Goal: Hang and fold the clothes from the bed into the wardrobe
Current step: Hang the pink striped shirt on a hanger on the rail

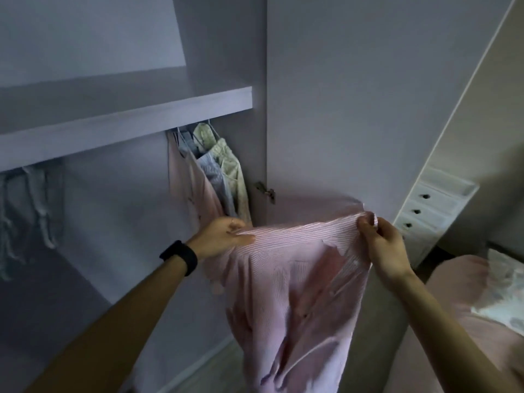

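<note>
Head view: both hands — left hand (224, 235), right hand (382, 245) — pinch the top edge of a pink shirt (289, 282), stretched out before the wardrobe (127, 120), likely to straighten it for hanging or folding.

The pink shirt (283, 293) is cut off below.

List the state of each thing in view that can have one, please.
shirt: held up, top edge stretched between both grips, the rest hanging loose; no hanger seen in it.
left grip: pinches the shirt's left end.
right grip: pinches the shirt's right end.
hung clothes: three garments hanging under the shelf.
door: open.
</note>
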The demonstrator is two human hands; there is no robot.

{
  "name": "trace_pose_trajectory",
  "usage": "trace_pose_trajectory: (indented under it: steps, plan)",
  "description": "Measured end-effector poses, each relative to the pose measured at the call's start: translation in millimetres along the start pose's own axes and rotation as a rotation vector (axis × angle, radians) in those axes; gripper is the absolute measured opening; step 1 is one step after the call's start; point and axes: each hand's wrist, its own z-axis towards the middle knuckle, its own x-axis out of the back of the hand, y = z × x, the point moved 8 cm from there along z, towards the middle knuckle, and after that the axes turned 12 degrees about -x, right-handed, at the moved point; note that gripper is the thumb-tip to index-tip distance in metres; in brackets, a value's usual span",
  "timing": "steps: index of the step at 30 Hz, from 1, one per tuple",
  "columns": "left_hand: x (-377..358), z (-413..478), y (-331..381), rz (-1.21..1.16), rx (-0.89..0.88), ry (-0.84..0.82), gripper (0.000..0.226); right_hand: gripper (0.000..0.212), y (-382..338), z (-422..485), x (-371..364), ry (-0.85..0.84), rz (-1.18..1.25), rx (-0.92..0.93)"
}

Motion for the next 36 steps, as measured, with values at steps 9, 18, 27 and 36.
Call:
trace_pose_trajectory:
  steps: [9,18,27,36]
  plan:
    - [-23.1,-96.5,-43.6,0.191,0.45,-0.116,0.031,0.03,16.0,16.5,-54.7,-0.189,0.133,-0.036]
    - [32.6,-147.7,22.8,0.876,0.111,0.246,0.015,0.025,-0.8,-1.3,-102.4,-0.24,-0.028,0.19]
    - [50.7,-190.4,37.3,1.366,-0.005,-0.096,0.063,0.034,-68.5,-31.1,-140.0,-0.289,-0.292,0.464]
    - [95.1,-220.1,24.9,1.505,0.13,-0.031,0.056,0.035,-69.3,-49.4,-181.2,-0.375,-0.58,0.581]
